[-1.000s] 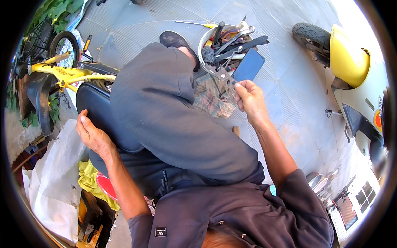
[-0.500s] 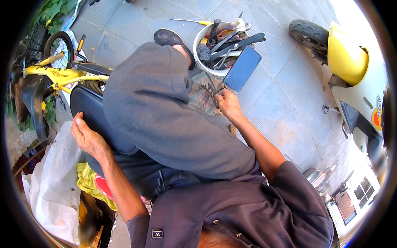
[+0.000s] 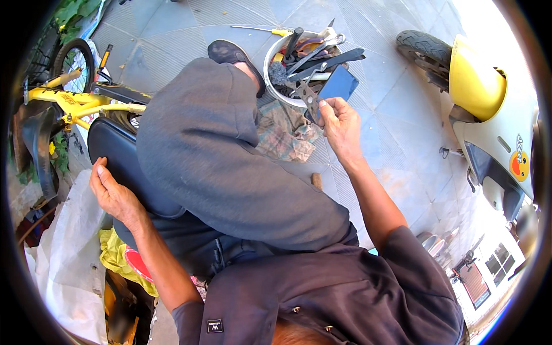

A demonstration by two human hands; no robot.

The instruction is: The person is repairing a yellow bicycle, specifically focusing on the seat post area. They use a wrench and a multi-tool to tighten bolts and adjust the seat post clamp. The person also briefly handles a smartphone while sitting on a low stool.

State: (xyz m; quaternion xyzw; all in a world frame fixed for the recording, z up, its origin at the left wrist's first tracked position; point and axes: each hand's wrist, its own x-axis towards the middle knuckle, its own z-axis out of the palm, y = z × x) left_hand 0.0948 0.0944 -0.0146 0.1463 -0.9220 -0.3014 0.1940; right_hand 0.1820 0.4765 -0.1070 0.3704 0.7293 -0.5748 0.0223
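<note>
A flat metal plate with holes in it (image 3: 309, 99) is pinched between the thumb and fingers of my right hand (image 3: 342, 126). Right behind it, a dark-screened phone (image 3: 340, 86) leans at the near right rim of a white bucket (image 3: 267, 69) filled with hand tools; my hand covers part of it. My left hand (image 3: 119, 195), fingers stretched and holding nothing, lies at the edge of a black padded seat (image 3: 112, 146). Below the bucket a crumpled, stained camouflage rag (image 3: 286, 133) rests on the tiles.
A yellow bicycle (image 3: 72, 103) stands at the left, a yellow and white scooter (image 3: 480, 86) at the right. White sheeting (image 3: 72, 253) and a yellow bag (image 3: 118, 253) lie by my left arm. A screwdriver (image 3: 261, 29) spans from the bucket's far side.
My right hand has lifted the holed metal plate off the rag and up beside the phone and bucket. The left hand stays by the seat; the whole view has shifted slightly.
</note>
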